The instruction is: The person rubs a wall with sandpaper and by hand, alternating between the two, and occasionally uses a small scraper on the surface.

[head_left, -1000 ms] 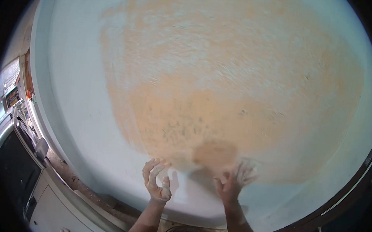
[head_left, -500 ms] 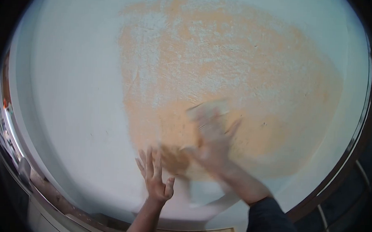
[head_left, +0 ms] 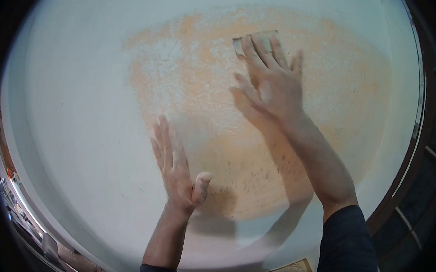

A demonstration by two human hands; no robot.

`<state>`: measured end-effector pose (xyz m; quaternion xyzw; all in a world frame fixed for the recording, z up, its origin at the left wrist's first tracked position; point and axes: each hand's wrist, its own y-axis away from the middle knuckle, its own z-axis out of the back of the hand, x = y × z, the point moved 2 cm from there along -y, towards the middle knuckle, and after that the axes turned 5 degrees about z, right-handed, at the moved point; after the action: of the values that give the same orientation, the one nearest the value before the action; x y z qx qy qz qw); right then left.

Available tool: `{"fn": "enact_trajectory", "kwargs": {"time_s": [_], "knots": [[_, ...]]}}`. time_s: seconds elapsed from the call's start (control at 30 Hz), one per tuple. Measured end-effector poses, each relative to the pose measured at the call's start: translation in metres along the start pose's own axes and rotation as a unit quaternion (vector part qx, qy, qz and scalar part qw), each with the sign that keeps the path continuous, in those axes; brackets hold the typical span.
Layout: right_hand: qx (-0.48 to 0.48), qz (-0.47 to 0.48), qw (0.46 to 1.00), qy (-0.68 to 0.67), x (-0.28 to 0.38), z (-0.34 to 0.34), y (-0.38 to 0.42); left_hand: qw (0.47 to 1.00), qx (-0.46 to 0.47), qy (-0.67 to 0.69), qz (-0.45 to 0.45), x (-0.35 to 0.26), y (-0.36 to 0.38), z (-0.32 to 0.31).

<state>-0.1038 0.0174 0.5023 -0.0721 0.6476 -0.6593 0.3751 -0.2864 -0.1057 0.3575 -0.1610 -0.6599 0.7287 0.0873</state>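
A white wall [head_left: 78,105] with a large peach-orange patch [head_left: 255,181] fills the head view. Streaks of white lie over much of the patch's upper part. My right hand [head_left: 278,90] is high on the patch, fingers spread flat over a small piece of sandpaper [head_left: 267,42] and holding it against the surface. The sheet's corners stick out past my fingertips, and its left edge curls a little. At the patch's lower left edge, my left hand [head_left: 175,168] is open and empty, with fingers pointing up and thumb out to the side. Pale dust coats its fingers and thumb.
A dark frame [head_left: 412,144] curves along the wall's right edge, with dark tiles [head_left: 418,222] beyond it. Cluttered objects and a shiny rail [head_left: 23,200] are at the lower left. A pale tray-like box [head_left: 297,270] shows at the bottom edge.
My right hand has swept up the wall with the sandpaper, from the lower middle of the patch to near its top. My left hand has risen slightly, and the view has shifted.
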Motion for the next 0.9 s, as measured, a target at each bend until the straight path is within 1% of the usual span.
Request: {"fn": "enact_trajectory", "kwargs": {"time_s": [0.07, 0.1, 0.17, 0.2, 0.27, 0.3, 0.33, 0.37, 0.4, 0.43, 0.47, 0.53, 0.57, 0.6, 0.63, 0.67, 0.7, 0.73, 0.77, 0.83, 0.87, 0.9], "knots": [[-0.064, 0.041, 0.995, -0.072, 0.026, -0.007, -0.018, 1.0, 0.029, 0.004, -0.01, -0.007, -0.028, -0.008], [-0.035, 0.16, 0.973, -0.162, 0.043, -0.013, -0.017, 0.999, 0.034, 0.007, -0.018, -0.008, -0.039, -0.011], [-0.005, 0.252, 0.955, -0.158, 0.066, -0.039, 0.0, 0.995, 0.047, -0.025, -0.082, -0.01, -0.061, -0.019], [-0.002, 0.25, 0.956, -0.153, 0.059, -0.034, -0.003, 0.993, 0.062, -0.015, -0.101, -0.006, -0.069, -0.022], [0.109, 0.317, 0.939, -0.072, 0.041, -0.009, -0.013, 0.99, 0.07, -0.03, -0.115, -0.006, -0.064, -0.026], [0.104, 0.314, 0.941, -0.074, 0.031, -0.01, -0.011, 0.988, 0.078, -0.047, -0.127, -0.004, -0.058, -0.029], [0.081, 0.339, 0.934, -0.082, 0.021, -0.01, -0.009, 0.99, 0.072, -0.06, -0.103, -0.002, -0.049, -0.033], [0.059, 0.364, 0.925, -0.088, 0.011, -0.009, -0.006, 0.99, 0.07, -0.065, -0.107, -0.001, -0.051, -0.036], [0.085, 0.367, 0.924, -0.068, 0.0, 0.001, -0.003, 0.98, 0.071, -0.148, -0.111, -0.001, -0.051, -0.039], [0.084, 0.37, 0.923, -0.072, -0.006, 0.0, 0.001, 0.964, 0.074, -0.229, -0.111, -0.003, -0.049, -0.042], [0.074, 0.359, 0.928, -0.07, -0.013, -0.002, 0.006, 0.963, 0.078, -0.233, -0.107, -0.008, -0.048, -0.046], [0.056, 0.34, 0.936, -0.076, -0.017, -0.002, 0.016, 0.961, 0.034, -0.265, -0.074, -0.021, -0.056, -0.053], [0.043, 0.29, 0.946, -0.141, -0.017, -0.001, 0.019, 0.957, 0.04, -0.274, -0.083, -0.023, -0.063, -0.052], [0.028, 0.24, 0.949, -0.202, -0.019, 0.001, 0.022, 0.967, 0.014, -0.243, -0.08, -0.024, -0.074, -0.049], [0.017, 0.236, 0.95, -0.203, -0.023, 0.007, 0.027, 0.975, -0.014, -0.209, -0.076, -0.028, -0.082, -0.049], [-0.021, 0.204, 0.944, -0.26, -0.03, 0.015, 0.032, 0.973, -0.014, -0.213, -0.084, -0.034, -0.086, -0.054], [-0.058, 0.171, 0.931, -0.318, -0.038, 0.022, 0.038, 0.968, -0.035, -0.244, -0.054, -0.039, -0.089, -0.059], [-0.06, 0.163, 0.937, -0.302, -0.048, 0.027, 0.042, 0.959, -0.053, -0.276, -0.028, -0.046, -0.093, -0.062], [-0.07, 0.149, 0.939, -0.303, -0.06, 0.03, 0.047, 0.958, -0.045, -0.279, -0.043, -0.056, -0.086, -0.073], [-0.114, 0.126, 0.957, -0.234, -0.088, 0.039, 0.062, 0.945, 0.113, -0.263, -0.161, -0.078, -0.045, -0.101], [-0.123, 0.113, 0.959, -0.229, -0.104, 0.044, 0.07, 0.941, 0.118, -0.263, -0.176, -0.08, -0.039, -0.099], [-0.129, 0.096, 0.96, -0.228, -0.122, 0.048, 0.077, 0.937, 0.144, -0.266, -0.174, -0.078, -0.04, -0.096]]}}
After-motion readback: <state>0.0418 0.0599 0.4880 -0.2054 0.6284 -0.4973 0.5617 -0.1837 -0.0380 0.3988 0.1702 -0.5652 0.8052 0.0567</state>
